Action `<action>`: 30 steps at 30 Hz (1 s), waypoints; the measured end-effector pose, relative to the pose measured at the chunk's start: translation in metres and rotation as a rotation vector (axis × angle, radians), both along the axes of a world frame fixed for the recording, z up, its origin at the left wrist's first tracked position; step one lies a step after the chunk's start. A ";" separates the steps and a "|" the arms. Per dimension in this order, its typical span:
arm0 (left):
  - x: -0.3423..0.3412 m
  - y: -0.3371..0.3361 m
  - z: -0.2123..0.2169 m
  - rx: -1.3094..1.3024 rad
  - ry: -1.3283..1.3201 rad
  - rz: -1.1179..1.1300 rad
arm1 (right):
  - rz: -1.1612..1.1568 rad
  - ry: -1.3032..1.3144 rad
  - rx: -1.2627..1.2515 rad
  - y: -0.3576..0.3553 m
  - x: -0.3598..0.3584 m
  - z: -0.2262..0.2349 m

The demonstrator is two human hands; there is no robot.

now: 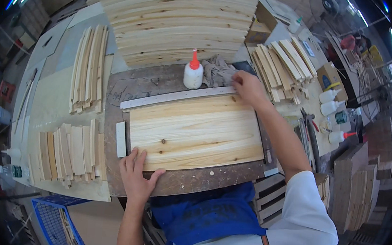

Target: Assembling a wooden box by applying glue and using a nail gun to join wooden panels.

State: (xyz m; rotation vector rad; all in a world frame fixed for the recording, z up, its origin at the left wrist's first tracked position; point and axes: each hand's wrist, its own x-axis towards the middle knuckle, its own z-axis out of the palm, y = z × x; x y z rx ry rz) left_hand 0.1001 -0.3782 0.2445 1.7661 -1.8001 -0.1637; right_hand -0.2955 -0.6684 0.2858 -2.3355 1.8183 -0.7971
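Observation:
A pale pine panel (195,129) with a few dark knots lies flat on a brown worn board (190,181) in front of me. My left hand (139,176) rests at the panel's near left corner, fingers spread, fingertips on its edge. At the far right corner, my right hand (250,87) has its fingers curled together beside the end of a long whitish strip (175,97). Whatever those fingers pinch, if anything, is hidden. That strip runs along the panel's far edge. A shorter whitish strip (121,139) lies just left of the panel.
Behind stand a white glue bottle (193,75) with a red nozzle, a grey rag (219,72) and a tall stack of boards (182,22). Bundled wood strips lie left (89,67) and right (284,67). Pliers (308,119) and more bottles (332,107) sit at right.

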 end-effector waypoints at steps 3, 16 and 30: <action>0.002 -0.001 0.001 -0.011 0.015 -0.023 | 0.007 -0.003 0.042 -0.013 -0.009 -0.002; 0.010 -0.001 0.006 -0.023 0.036 -0.022 | -0.049 -1.091 0.951 0.024 0.084 0.049; 0.004 0.006 0.003 -0.028 0.032 -0.049 | 0.114 -2.510 1.171 -0.010 0.195 -0.028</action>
